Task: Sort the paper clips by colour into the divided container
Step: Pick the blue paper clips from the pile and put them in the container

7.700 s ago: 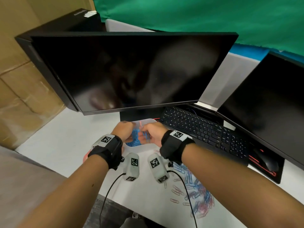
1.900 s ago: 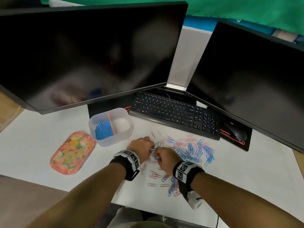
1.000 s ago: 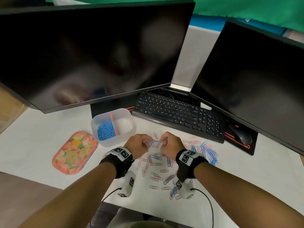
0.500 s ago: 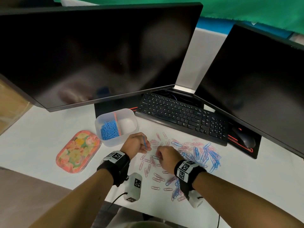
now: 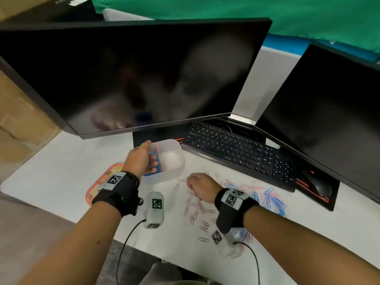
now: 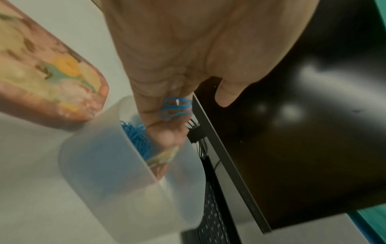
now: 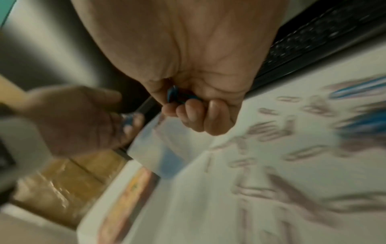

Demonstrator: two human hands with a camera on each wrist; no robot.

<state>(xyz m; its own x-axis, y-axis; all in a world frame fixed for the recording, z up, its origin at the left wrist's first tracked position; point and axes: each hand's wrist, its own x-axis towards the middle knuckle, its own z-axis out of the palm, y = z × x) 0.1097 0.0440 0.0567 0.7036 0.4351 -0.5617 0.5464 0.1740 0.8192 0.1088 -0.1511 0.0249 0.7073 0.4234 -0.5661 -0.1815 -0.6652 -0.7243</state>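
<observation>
Left hand, fingers spread, tips blue clips into the divided container; right hand, clenching more blue clips, should deliver next.

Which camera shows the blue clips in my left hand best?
The left wrist view: the blue clips lie sharp against the fingers of the left hand. The right wrist view shows a blue blur; the head view mostly hides them behind the hand.

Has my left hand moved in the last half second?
Yes. The left hand moved away from the body, from beside the translucent plastic divided container to above its blue paper clips.
</observation>
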